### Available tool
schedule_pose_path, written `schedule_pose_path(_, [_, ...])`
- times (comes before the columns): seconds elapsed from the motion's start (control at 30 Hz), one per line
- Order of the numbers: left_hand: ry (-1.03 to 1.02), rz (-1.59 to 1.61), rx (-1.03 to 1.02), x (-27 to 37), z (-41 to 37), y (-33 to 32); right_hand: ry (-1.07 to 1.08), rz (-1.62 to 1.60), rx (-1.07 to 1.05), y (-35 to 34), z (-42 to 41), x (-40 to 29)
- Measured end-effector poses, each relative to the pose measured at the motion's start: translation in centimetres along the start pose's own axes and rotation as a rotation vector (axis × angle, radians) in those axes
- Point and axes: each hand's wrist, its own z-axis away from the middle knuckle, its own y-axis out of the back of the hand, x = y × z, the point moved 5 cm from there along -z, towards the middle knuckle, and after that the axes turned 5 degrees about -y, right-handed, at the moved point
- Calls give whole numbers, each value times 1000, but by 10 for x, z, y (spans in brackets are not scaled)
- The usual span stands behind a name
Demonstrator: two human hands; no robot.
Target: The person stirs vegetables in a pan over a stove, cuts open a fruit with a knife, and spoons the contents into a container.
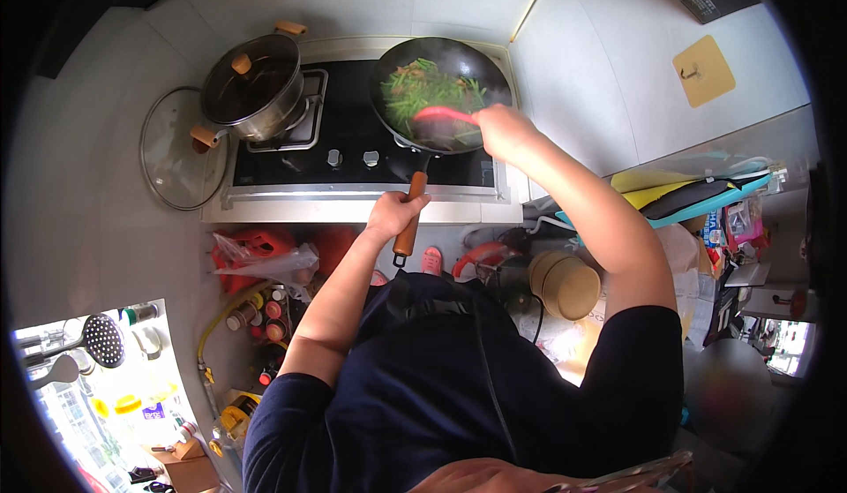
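Observation:
My left hand (397, 213) grips the wooden handle (410, 225) of a dark wok (490, 63), which sits on the right burner of a black gas stove (347, 115). Closed around the handle of a red spatula (443, 114) is my right hand (504, 132), at the wok's right rim. The spatula's head is blurred and rests low among chopped green vegetables (423, 92) mixed with small brownish pieces. Steam rises from the food and veils part of it.
A lidded steel pot (255, 106) with wooden handles stands on the left burner. Beside it a glass lid (165, 152) leans at the wall. Two control knobs (353, 158) sit at the stove's front. Below the counter are plastic bags (265, 261), bottles (274, 317) and a yellow hose (205, 341).

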Motion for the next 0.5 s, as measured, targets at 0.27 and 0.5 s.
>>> schedule_pose_path(0.27, [20,26,23,-9,-1,2,-58,-133,188,52,-37,62])
schedule_pose_path(0.5, [5,5,13,-3,2,-3,-239,-394,90,0,-119,75])
